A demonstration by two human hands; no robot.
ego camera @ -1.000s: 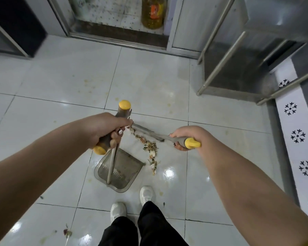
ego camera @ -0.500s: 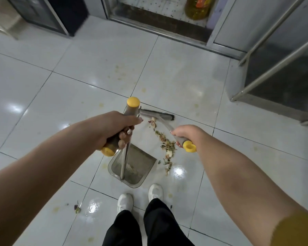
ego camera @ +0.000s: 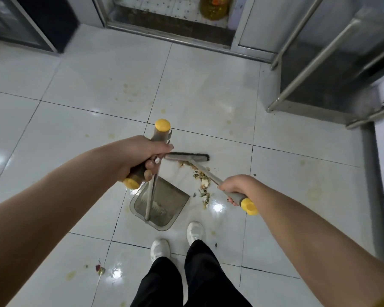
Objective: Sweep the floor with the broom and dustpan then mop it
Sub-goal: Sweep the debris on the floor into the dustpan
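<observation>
My left hand grips the grey, yellow-capped handle of a long-handled dustpan, whose grey pan sits on the white tile floor just ahead of my feet. My right hand grips the yellow-tipped handle of a broom. The broom's dark bristle head lies on the floor beyond a strip of food scraps and debris, which runs along the pan's right side.
A metal-framed doorway sill with a yellow oil bottle lies ahead. A stainless steel rack stands at right, a dark cabinet at far left. Small scraps lie on the tiles at lower left. My white shoes stand behind the pan.
My right hand has drawn back toward me along the broom handle. The broom head now lies farther out, beyond the debris. The dustpan has stayed in place.
</observation>
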